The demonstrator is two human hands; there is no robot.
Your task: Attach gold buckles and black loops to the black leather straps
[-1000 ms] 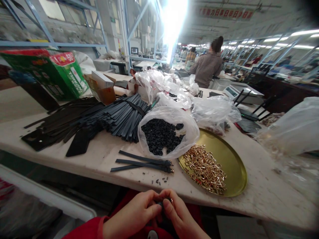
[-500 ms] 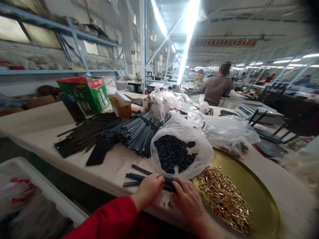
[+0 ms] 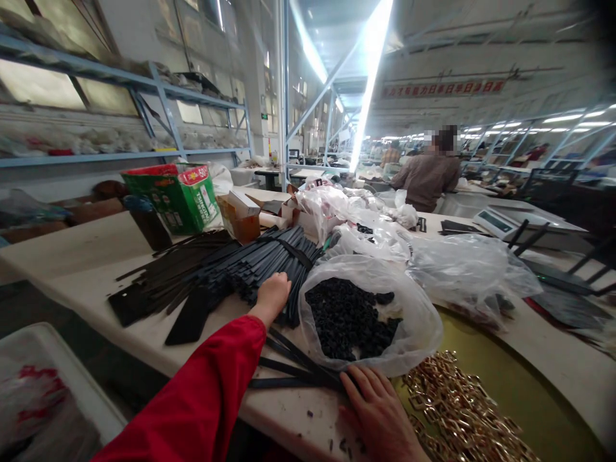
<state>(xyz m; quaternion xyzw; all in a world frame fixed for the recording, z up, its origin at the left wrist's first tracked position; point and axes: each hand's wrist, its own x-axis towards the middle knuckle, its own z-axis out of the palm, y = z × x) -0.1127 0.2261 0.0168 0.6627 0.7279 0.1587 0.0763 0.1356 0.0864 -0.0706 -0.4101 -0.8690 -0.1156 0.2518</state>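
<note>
My left hand (image 3: 273, 296), in a red sleeve, is closed at the right side of a bundle of dark strips (image 3: 240, 260) bound with a black band. What its fingers hold is hidden. Several loose dark strips (image 3: 289, 369) lie on the table below it, in front of a clear plastic bag (image 3: 423, 327) full of small black loops (image 3: 341, 317). My right hand (image 3: 375, 404) lies fingers outstretched at the right ends of those loose strips, between the bag and a gold tray (image 3: 543, 366) heaped with gold metal rings (image 3: 462, 410).
Flat black pieces (image 3: 188, 314) lie left of the bundle. Behind stand a green carton (image 3: 173, 199), a brown bottle (image 3: 149, 224) and more plastic bags (image 3: 471, 266). A white bin (image 3: 77, 366) is beside the table's front edge. A person (image 3: 428, 176) stands farther back.
My left hand has left the loose strips and moved up and forward to the bundle. My right hand stays by the strip ends. The view has shifted slightly.
</note>
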